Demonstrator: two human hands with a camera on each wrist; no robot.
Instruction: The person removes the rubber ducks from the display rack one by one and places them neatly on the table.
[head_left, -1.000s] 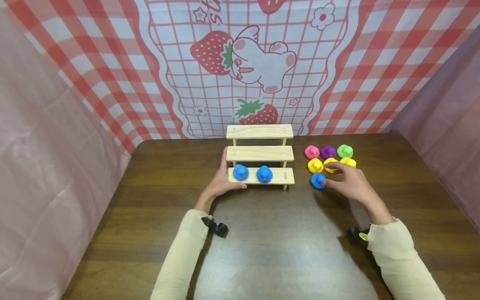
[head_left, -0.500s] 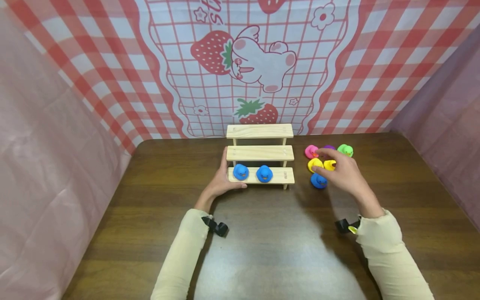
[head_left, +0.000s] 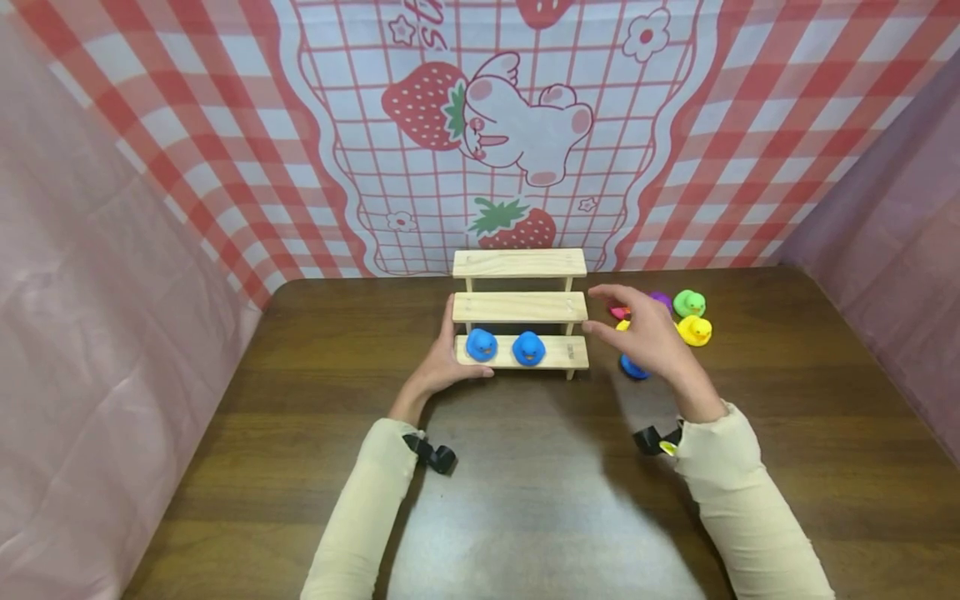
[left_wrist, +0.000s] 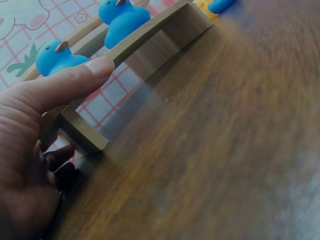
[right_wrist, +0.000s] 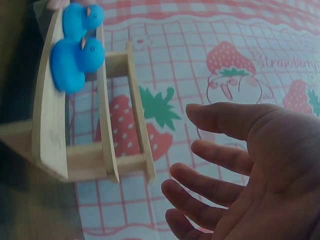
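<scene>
A three-step wooden shelf (head_left: 517,307) stands at the back of the table. Two blue rubber ducks, a left one (head_left: 482,344) and a right one (head_left: 529,348), sit on its lowest step. My left hand (head_left: 437,364) grips the shelf's left end; in the left wrist view the thumb (left_wrist: 75,82) lies along the front edge and the other fingers are behind the leg. Just off the shelf's right end is my right hand (head_left: 647,335), empty, its thumb and fingers apart and relaxed, as the right wrist view (right_wrist: 250,170) also shows.
Right of the shelf, more rubber ducks are grouped on the brown table (head_left: 495,517): green (head_left: 689,303), yellow (head_left: 694,331), purple (head_left: 661,300) and blue (head_left: 635,367). The right hand partly covers this group. A checked strawberry cloth (head_left: 637,167) hangs behind.
My right hand has moved left from over the duck group to the shelf's right end, carrying nothing. The left hand and the shelf have stayed in place.
</scene>
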